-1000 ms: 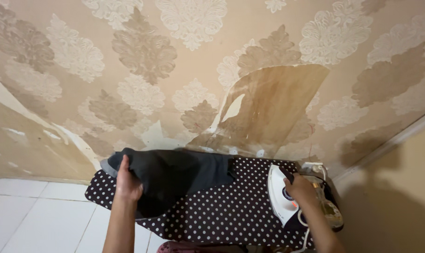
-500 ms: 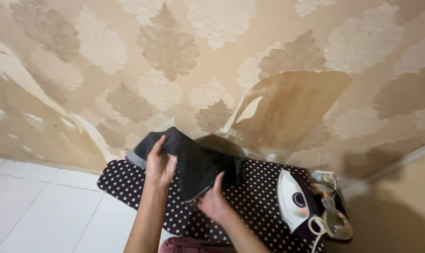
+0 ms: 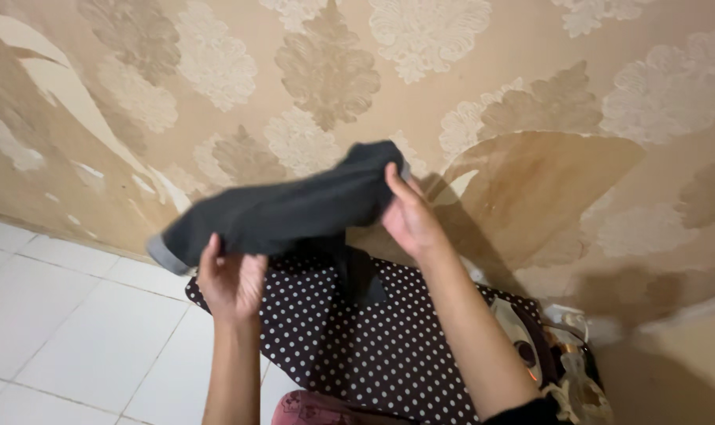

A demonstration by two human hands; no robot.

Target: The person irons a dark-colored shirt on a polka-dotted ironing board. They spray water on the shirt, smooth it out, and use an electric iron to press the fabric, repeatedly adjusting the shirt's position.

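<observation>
Dark grey cloth [image 3: 283, 211], a folded garment with a lighter grey band at its left end, is held up in the air above the ironing board [image 3: 373, 346]. No package, label or sign can be seen. The left hand [image 3: 231, 279] closes its grip on the lower left part, and the right hand [image 3: 409, 216] closes on the upper right end. One dark part hangs down to the brown dotted board cover. A white iron [image 3: 523, 342] stands at the board's right end.
</observation>
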